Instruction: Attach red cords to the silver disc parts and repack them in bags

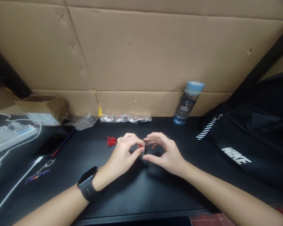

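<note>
A thin, dark, shiny disc-like piece stands nearly edge-on between my hands above the black table. The thumb and fingertips of my right hand grip it by its rim from the right. My left hand, with a black watch on its wrist, pinches a small red bit against the piece's left side. Just beyond the left knuckles lies a bunched red cord; whether it joins the red bit is hidden by the hand.
Plastic-wrapped round silver pieces line the cardboard back wall. A water bottle leans there. At right lies a black bag. Leftward are an open carton, a power strip, a white cable and a keyring.
</note>
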{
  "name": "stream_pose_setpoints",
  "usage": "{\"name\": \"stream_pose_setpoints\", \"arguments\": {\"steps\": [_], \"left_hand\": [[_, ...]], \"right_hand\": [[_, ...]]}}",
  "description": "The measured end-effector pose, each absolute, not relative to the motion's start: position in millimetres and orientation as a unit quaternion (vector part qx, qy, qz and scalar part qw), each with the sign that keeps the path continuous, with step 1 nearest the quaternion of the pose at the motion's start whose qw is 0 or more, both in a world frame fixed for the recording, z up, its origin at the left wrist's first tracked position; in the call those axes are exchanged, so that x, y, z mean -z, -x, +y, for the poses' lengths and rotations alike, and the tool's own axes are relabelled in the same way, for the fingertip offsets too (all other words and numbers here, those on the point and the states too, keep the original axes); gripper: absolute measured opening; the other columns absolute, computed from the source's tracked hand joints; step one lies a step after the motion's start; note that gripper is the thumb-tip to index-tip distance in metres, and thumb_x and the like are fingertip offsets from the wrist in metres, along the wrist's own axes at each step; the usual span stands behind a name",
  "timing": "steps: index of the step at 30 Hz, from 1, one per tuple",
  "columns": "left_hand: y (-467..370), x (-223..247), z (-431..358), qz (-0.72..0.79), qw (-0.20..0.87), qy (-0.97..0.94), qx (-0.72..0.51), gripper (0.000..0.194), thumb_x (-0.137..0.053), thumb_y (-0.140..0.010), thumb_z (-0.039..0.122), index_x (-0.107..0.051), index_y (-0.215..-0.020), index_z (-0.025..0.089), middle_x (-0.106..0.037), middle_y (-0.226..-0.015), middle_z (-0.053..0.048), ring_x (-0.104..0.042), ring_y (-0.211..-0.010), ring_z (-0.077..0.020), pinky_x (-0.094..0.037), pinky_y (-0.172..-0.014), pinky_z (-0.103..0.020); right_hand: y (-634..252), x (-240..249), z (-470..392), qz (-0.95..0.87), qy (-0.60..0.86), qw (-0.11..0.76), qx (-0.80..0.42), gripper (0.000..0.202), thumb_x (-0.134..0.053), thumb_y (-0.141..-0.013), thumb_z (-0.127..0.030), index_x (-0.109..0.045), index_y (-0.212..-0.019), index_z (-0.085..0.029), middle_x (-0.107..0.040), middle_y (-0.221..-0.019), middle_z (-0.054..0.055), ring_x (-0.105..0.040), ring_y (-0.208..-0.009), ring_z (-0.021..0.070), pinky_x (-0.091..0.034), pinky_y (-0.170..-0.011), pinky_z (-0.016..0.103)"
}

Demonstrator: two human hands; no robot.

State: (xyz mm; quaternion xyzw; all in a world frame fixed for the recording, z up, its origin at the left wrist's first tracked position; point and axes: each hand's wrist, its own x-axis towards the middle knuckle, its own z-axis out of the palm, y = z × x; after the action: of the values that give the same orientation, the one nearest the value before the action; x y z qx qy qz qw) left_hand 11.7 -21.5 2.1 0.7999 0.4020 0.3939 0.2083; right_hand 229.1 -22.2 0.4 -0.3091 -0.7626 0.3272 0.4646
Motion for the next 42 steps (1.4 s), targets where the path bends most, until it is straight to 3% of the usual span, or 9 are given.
{"name": "stream_pose_setpoints", "arguments": {"steps": [11, 16, 24, 30, 36, 42], "left_hand": [[-18.8, 5.7, -21.5, 0.416, 0.277, -0.751, -0.433, 0.009, -0.066, -0.094, 0.023, -0.075, -0.093, 0.024, -0.072, -0.096, -0.004, -0.063, -0.1, -0.023, -0.048, -0.09, -0.038], [-18.9, 4.8, -21.3, 0.411, 0.303, -0.743, -0.433, 0.009, -0.069, -0.093, 0.022, -0.077, -0.088, 0.023, -0.066, -0.098, -0.004, -0.062, -0.099, -0.0215, -0.047, -0.09, -0.036], [-18.3, 0.2, -21.8, 0.422, 0.274, -0.759, -0.413, 0.012, -0.065, -0.097, 0.025, -0.077, -0.094, 0.024, -0.064, -0.1, -0.005, -0.061, -0.1, -0.022, -0.046, -0.091, -0.038], [-17.6, 1.8, -21.0, 0.431, 0.238, -0.768, -0.41, 0.008, -0.065, -0.096, 0.02, -0.07, -0.091, 0.023, -0.068, -0.1, -0.003, -0.062, -0.102, -0.0224, -0.046, -0.094, -0.038], [-16.9, 3.2, -20.8, 0.431, 0.224, -0.772, -0.41, 0.01, -0.063, -0.098, 0.022, -0.072, -0.093, 0.024, -0.065, -0.114, -0.005, -0.059, -0.113, -0.0238, -0.045, -0.1, -0.041], [-18.1, 1.6, -22.1, 0.436, 0.219, -0.772, -0.407, 0.012, -0.064, -0.098, 0.022, -0.072, -0.09, 0.023, -0.066, -0.114, -0.005, -0.056, -0.115, -0.0248, -0.042, -0.102, -0.043]], "right_hand": [[-226.5, 2.2, -21.5, -0.76, 0.302, 0.475, -0.324, 0.054, -0.092, -0.078, -0.032, -0.064, -0.124, -0.025, -0.075, -0.114, 0.008, -0.076, -0.103, 0.0247, -0.063, -0.084, 0.038], [-226.3, 5.7, -20.0, -0.747, 0.314, 0.487, -0.327, 0.061, -0.096, -0.073, -0.032, -0.062, -0.123, -0.026, -0.076, -0.111, 0.006, -0.076, -0.099, 0.024, -0.064, -0.085, 0.039], [-226.6, 0.3, -19.9, -0.732, 0.334, 0.483, -0.347, 0.051, -0.09, -0.08, -0.035, -0.061, -0.122, -0.025, -0.075, -0.117, 0.01, -0.078, -0.099, 0.0254, -0.065, -0.082, 0.039], [-225.8, 3.0, -18.9, -0.733, 0.324, 0.478, -0.358, 0.057, -0.092, -0.077, -0.032, -0.059, -0.123, -0.025, -0.077, -0.117, 0.01, -0.077, -0.104, 0.0261, -0.064, -0.085, 0.04], [-226.7, 5.7, -18.0, -0.734, 0.327, 0.473, -0.361, 0.06, -0.093, -0.076, -0.033, -0.059, -0.124, -0.025, -0.077, -0.116, 0.01, -0.076, -0.106, 0.0265, -0.063, -0.086, 0.041], [-226.2, 5.7, -18.3, -0.737, 0.322, 0.474, -0.358, 0.061, -0.094, -0.076, -0.032, -0.059, -0.125, -0.026, -0.077, -0.117, 0.009, -0.076, -0.106, 0.0256, -0.063, -0.086, 0.04]]}}
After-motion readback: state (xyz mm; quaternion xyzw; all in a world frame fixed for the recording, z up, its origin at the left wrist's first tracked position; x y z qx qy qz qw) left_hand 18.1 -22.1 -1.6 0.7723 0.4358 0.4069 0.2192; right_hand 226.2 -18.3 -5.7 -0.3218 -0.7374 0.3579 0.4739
